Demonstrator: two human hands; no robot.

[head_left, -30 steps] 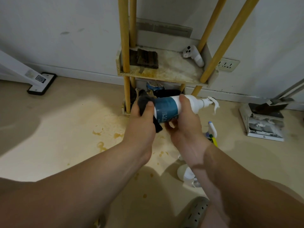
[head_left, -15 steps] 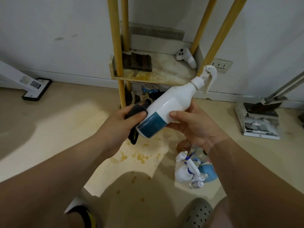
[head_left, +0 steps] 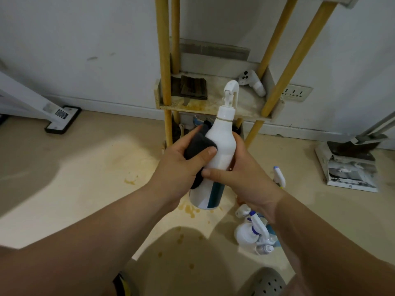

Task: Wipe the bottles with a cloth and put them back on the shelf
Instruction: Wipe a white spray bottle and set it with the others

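Watching the feed here: the spray bottle [head_left: 221, 146] is now standing upright in mid-air, nozzle pointing up, in front of the shelf [head_left: 213, 112] and not touching it. A second ago it was lying sideways between the hands, then it was tilting, so it's been swung from flat to vertical.

The right hand [head_left: 245, 178] is wrapping round the lower middle of the body, thumb across the front, clamped on it. The left hand [head_left: 181, 167] is gripping the dark cloth [head_left: 197, 146] and pressing it against the bottle's left shoulder. Earlier the cloth was down at the blue-labelled base end.

I'm reading that as the wipe working its way up from base to top, so this bottle is probably getting close to done, though it isn't back on the shelf yet. The other bottles [head_left: 252, 231] are sitting in a cluster on the floor just beside the right forearm, so I'm guessing there's plenty left.
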